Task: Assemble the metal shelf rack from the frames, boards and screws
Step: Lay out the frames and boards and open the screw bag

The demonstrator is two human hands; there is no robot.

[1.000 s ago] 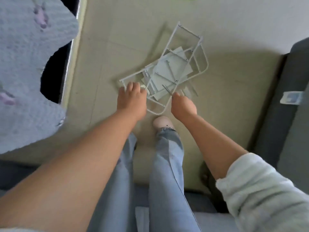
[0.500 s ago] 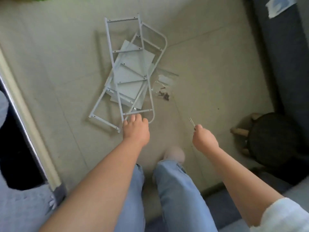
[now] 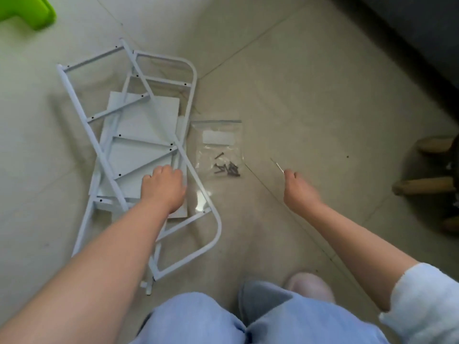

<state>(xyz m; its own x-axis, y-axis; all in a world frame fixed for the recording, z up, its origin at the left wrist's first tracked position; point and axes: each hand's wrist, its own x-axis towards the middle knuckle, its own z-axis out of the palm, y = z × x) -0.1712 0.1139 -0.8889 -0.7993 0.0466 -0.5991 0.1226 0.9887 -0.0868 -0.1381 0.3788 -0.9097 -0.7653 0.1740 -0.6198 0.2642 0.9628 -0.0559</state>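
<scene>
Now, key relation: the left hand (image 3: 162, 188) sits over the near end of the pile of frames (image 3: 191, 78) and boards (image 3: 144, 122); the right hand (image 3: 299, 188) is well apart, out to the right over bare floor (image 3: 310, 83).
Direction from fingers: the pile stretches away from the left fingers, up and to the left in the head view; the screws (image 3: 227, 167) lie between the two hands, a little nearer the left.
Long axis: the frames run lengthwise away from the person, tilted leftward, one crossed over the other.
Nearer hand: left for frames and boards; either could reach the screws.
Left fingers: curled down onto the pile near a frame rail; whether they clamp the rail or a board edge, I cannot tell.
Right fingers: pinched together on a thin metal tool (image 3: 277, 165), its tip pointing up-left.
Frames: two, both lying flat on the floor.
Boards: at least two white sheets, stacked under the frames; exact count hidden.
Screws: a small dark heap, roughly ten, too small to count surely, inside one clear bag (image 3: 218, 135).
Progress: judging by the loose parts, nothing is joined yet.
</scene>
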